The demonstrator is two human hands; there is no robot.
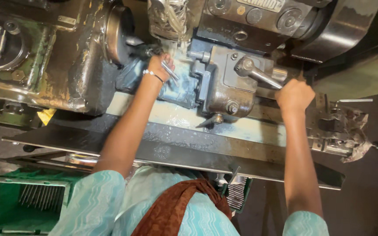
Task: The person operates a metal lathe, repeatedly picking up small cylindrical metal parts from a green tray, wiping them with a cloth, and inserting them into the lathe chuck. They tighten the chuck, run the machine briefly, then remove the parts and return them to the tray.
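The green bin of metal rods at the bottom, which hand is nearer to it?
Left. The left hand is up at the machine, above and right of the green bin; the right hand grips a lever much farther right.

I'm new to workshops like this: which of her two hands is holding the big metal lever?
The right hand, gripping the end of the grey lever. The left hand, with the bead bracelet, holds a thin metal rod instead.

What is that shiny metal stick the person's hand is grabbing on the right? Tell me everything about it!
It is a lever handle of smooth, shiny grey metal, shaped like a round rod. Its thick end joins a round knob on the grey-brown machine block, and it slants down toward the right. The right hand is wrapped around its far end, hiding the tip. It looks oily and a bit worn.
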